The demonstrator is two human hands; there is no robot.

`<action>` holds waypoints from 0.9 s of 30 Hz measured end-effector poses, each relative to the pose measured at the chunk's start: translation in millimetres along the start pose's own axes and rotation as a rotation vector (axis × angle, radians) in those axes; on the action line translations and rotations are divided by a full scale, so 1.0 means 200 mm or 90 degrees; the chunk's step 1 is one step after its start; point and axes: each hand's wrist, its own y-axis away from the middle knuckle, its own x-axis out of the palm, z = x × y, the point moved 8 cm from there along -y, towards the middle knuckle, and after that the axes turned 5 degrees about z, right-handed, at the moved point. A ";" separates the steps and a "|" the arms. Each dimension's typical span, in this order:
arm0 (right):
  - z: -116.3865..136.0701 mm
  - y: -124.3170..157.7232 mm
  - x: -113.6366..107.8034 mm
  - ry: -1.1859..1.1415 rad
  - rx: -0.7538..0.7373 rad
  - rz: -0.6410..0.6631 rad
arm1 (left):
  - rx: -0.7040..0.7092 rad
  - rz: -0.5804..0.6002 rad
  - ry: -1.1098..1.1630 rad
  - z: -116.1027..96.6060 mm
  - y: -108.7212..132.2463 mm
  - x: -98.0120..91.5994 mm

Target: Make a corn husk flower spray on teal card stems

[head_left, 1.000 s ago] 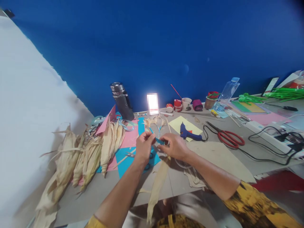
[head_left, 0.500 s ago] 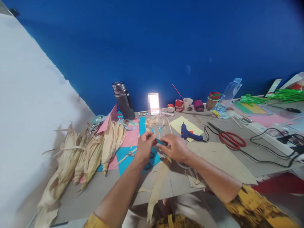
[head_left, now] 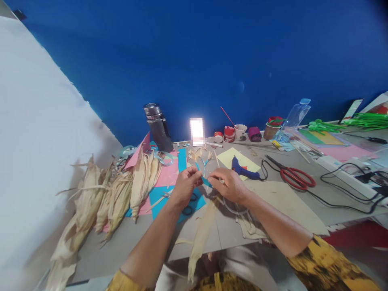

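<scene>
My left hand [head_left: 185,186] and my right hand [head_left: 228,184] meet over the middle of the table, both pinching a small blue strip [head_left: 206,181] stretched between their fingertips. A long pale corn husk [head_left: 201,236] lies below the hands and hangs over the table's near edge. Under my left hand sits blue paper [head_left: 163,201] with dark-handled scissors [head_left: 189,206] partly hidden by the wrist. Small husk flowers on blue stems [head_left: 200,156] lie just beyond the hands.
A heap of corn husks [head_left: 106,194] fills the left of the table. A blue glue gun [head_left: 242,170], red scissors [head_left: 291,175] and black cables [head_left: 342,182] lie to the right. A dark flask [head_left: 157,127], small pots [head_left: 229,133] and a plastic bottle [head_left: 294,117] line the blue wall.
Both hands have shifted slightly away from me and closer together while still pinching the blue strip; the view has drifted a little.
</scene>
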 end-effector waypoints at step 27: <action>0.06 0.50 -0.51 -0.057 0.087 -0.048 | 0.034 0.055 0.264 -0.14 0.03 -0.02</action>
